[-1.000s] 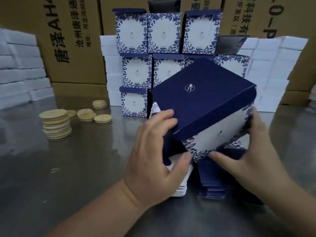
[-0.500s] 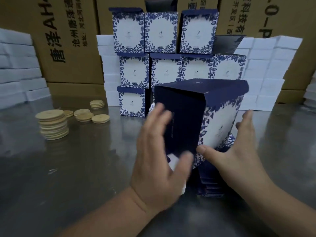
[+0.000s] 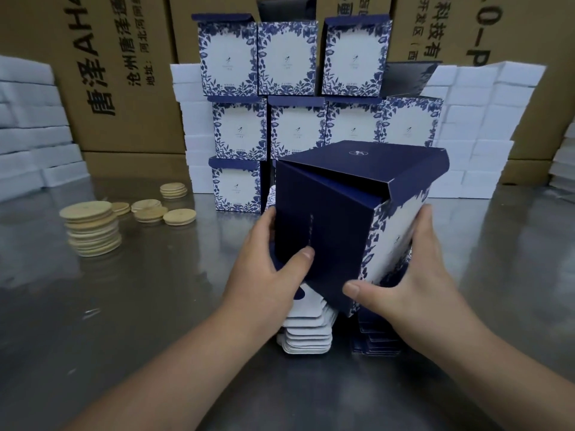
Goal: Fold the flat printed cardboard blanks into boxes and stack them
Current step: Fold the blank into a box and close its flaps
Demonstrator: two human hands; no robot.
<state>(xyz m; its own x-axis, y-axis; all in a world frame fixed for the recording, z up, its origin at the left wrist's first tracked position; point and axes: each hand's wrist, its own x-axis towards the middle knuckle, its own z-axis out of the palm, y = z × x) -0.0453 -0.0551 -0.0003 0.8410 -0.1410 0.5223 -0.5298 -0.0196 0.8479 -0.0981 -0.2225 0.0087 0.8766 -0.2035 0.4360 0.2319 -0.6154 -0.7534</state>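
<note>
Folded box [image 3: 326,219] held tilted above counter [image 3: 124,306], lid flap ajar | left hand [image 3: 267,275] wrapped round its dark-blue side, thumb on front | right hand [image 3: 410,281] gripping floral side, thumb at lower edge | flat blanks [image 3: 308,337] piled at 6 o'clock beneath | finished boxes [image 3: 289,57] stacked at 12 o'clock | wooden discs [image 3: 93,231] at 9 o'clock

A person's left hand [image 3: 267,275] and right hand [image 3: 413,281] gripped a tilted navy box [image 3: 323,219], its lid flap ajar. Flat blanks [image 3: 308,334] lay beneath the box, finished boxes [image 3: 295,129] stood stacked behind it, and wooden discs [image 3: 91,228] sat to its left.
</note>
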